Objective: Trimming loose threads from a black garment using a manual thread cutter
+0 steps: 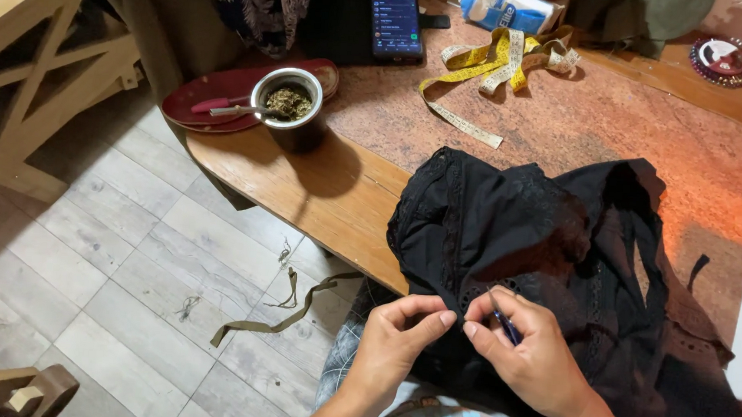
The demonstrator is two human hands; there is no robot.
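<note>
Head view: black garment [542, 247] edge pinched between both hands.

A wooden table [346, 194] carries a black garment [543, 238] near, a yellow tape measure [494, 65] and phone [396, 17] far, a red plate [214, 93] left.

Screen: a lit rectangular smartphone with a dark blue display [396, 17] lies flat at the far edge of the bench, rows of pale lines on it.
Package: a blue-and-white soft rectangular pack [507, 9] lies just right of the smartphone, near the far edge.
</note>
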